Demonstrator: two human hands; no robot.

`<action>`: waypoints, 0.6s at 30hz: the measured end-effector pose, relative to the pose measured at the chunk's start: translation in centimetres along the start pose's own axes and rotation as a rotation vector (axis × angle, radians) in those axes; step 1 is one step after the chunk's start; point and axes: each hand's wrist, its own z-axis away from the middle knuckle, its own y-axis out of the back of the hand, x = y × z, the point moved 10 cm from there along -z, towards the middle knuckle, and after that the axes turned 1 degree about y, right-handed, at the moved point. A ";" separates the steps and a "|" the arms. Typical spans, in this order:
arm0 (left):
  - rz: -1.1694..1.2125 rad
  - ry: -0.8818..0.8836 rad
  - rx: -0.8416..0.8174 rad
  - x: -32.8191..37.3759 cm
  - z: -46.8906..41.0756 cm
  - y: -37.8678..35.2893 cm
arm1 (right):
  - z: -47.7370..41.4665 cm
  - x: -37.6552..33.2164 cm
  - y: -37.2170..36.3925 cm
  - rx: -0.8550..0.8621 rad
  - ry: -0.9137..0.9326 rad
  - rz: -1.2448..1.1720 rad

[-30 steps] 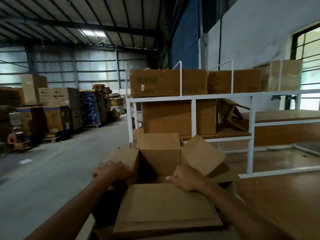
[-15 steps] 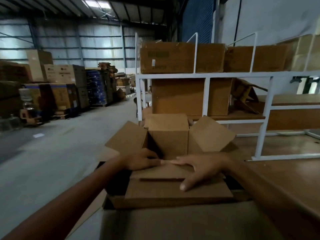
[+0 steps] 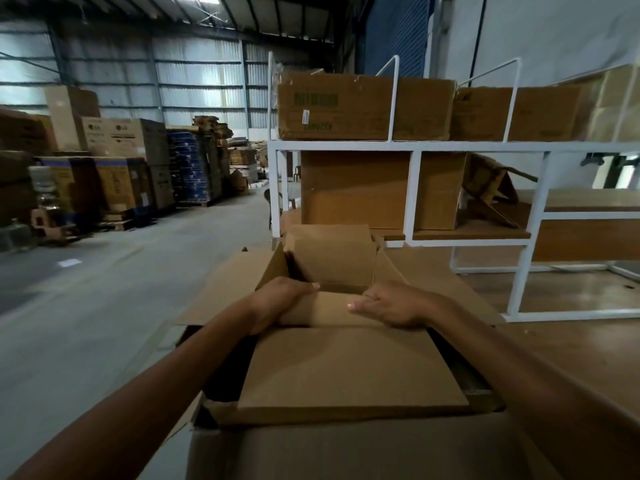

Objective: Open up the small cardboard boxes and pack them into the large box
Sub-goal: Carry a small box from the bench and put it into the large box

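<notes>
Setting: A dim warehouse, seen from a person's head looking down along two bare forearms.

Large box: An open brown large box (image 3: 346, 452) fills the bottom of the view. Its plain front wall is nearest the camera, and its side flaps spread outward to left and right.

Small cardboard box: A small cardboard box (image 3: 332, 261) sits in the mouth of the large box, toward the far side. Its far flap stands upright and its side flaps lean outward. Its near flap (image 3: 346, 368) lies flat toward the camera, across the large box's opening.

Left hand: The left hand (image 3: 277, 301) is at the left end of a rounded fold of cardboard, where the near flap meets the small box. Its fingers curl over the fold and grip it.

Right hand: The right hand (image 3: 398, 303) rests on the right end of the same fold. Its fingers are fairly straight, point left and press down without grasping.

Hands together: They are apart, with a short stretch of bare cardboard between the fingertips.

Bench: A wooden bench (image 3: 571, 341) lies to the right of the large box. Whether the large box stands on it cannot be told.

Rack: A white metal rack (image 3: 415, 146) stands on the bench behind the boxes. Two closed cartons (image 3: 346, 105) sit side by side on its top shelf. A taller carton (image 3: 356, 188) sits on the shelf below, just behind the small box.

Background: To the left, across a grey concrete floor (image 3: 86, 306), stacked cartons (image 3: 117, 136) line a corrugated wall.
</notes>
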 end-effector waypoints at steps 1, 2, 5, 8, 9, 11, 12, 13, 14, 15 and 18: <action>-0.188 -0.137 0.030 1.4 -0.2 0.2 | -0.1 0.4 -0.7 -0.047 -0.022 -0.008; -0.447 -0.272 0.070 2.9 0.0 0.0 | -0.3 0.9 -1.7 -0.111 -0.055 -0.019; -1.070 -0.429 0.094 3.8 0.1 -2.3 | -0.2 2.3 -4.5 -0.271 -0.175 -0.081; -1.160 -0.187 -0.121 0.4 -0.3 -3.5 | -0.8 3.0 -4.2 -0.170 -0.151 -0.111; -1.129 -0.105 -0.199 -0.6 -0.2 -3.8 | -0.9 3.1 -3.7 -0.094 -0.131 -0.095; -1.072 -0.072 -0.230 -1.2 -0.3 -4.1 | -0.9 2.9 -2.7 0.041 -0.079 -0.043; -1.049 -0.086 -0.215 -1.1 -0.6 -4.1 | -0.8 2.7 -2.4 0.082 -0.063 -0.014; -1.039 -0.100 -0.201 -1.0 -0.7 -4.1 | -0.6 2.6 -2.1 0.118 -0.054 0.015; -1.037 -0.116 -0.187 -1.0 -0.9 -4.0 | -0.4 2.5 -1.8 0.157 -0.049 0.048; -1.038 -0.130 -0.174 -1.1 -1.1 -3.9 | -0.1 2.3 -1.4 0.200 -0.045 0.086; -1.019 -0.208 -0.097 -1.0 -1.5 -3.3 | 1.2 2.1 -0.3 0.366 -0.084 0.180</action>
